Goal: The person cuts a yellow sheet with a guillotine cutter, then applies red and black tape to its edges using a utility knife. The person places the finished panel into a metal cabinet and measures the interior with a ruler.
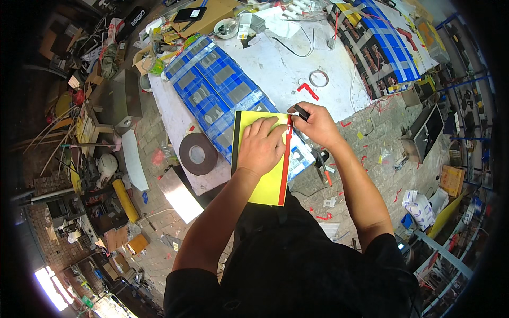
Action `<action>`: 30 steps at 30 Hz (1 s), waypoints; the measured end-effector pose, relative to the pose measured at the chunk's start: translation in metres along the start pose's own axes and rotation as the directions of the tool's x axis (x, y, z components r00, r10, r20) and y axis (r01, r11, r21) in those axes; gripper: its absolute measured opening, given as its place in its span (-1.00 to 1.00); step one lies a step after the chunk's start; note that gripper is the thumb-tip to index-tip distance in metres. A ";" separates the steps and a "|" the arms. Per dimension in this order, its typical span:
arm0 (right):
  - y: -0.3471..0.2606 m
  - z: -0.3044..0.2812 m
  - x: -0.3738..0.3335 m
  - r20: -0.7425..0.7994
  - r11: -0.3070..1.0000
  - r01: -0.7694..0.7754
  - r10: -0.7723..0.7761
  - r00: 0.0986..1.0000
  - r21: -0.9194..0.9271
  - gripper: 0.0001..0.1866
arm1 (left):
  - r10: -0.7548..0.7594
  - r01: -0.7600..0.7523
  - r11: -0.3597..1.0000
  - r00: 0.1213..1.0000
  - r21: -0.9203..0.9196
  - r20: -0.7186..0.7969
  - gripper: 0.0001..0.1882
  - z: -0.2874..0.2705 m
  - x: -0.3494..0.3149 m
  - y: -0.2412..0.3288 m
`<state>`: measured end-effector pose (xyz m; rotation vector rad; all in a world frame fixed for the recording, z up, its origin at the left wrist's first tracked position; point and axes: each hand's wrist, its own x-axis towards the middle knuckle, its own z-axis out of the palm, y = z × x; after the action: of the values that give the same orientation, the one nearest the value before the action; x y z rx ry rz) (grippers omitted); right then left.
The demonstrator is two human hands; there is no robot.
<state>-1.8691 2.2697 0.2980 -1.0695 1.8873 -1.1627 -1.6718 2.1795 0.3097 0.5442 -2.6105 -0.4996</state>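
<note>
A thick dark-brown roll [184,153] lies near the left edge of the pale surface [339,95]. Farther back, a thin tape ring [310,79] sits just beside a red L-shaped piece [308,90]. A blue-wrapped pack [392,42] fills the far right corner; a black flat device [190,14] rests at the far left. On the brick floor [382,132], to the left, are a white panel [135,160] and a yellow cylinder [125,201].
</note>
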 end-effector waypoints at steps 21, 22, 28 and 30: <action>-0.014 -0.004 -0.003 0.000 0.998 0.029 -0.029 1.000 -0.053 -0.81 | -0.001 0.002 1.000 1.000 0.012 -0.004 -0.63 0.001 0.000 0.000; -0.014 -0.004 -0.003 -0.013 0.999 0.041 -0.042 0.999 -0.021 -0.81 | 0.000 0.000 1.000 1.000 0.007 -0.009 -0.63 0.001 0.000 -0.001; -0.008 -0.002 -0.001 0.026 0.997 0.022 -0.020 0.999 -0.073 -0.82 | 0.001 -0.001 1.000 1.000 0.002 -0.011 -0.62 0.002 -0.001 -0.002; -0.007 -0.002 -0.001 0.024 0.996 0.030 -0.028 0.999 -0.082 -0.81 | 0.002 -0.002 1.000 1.000 0.010 -0.014 -0.62 0.003 -0.001 -0.002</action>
<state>-1.8682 2.2693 0.3055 -1.1536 1.9225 -1.0918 -1.6723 2.1789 0.3061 0.5463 -2.6019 -0.4804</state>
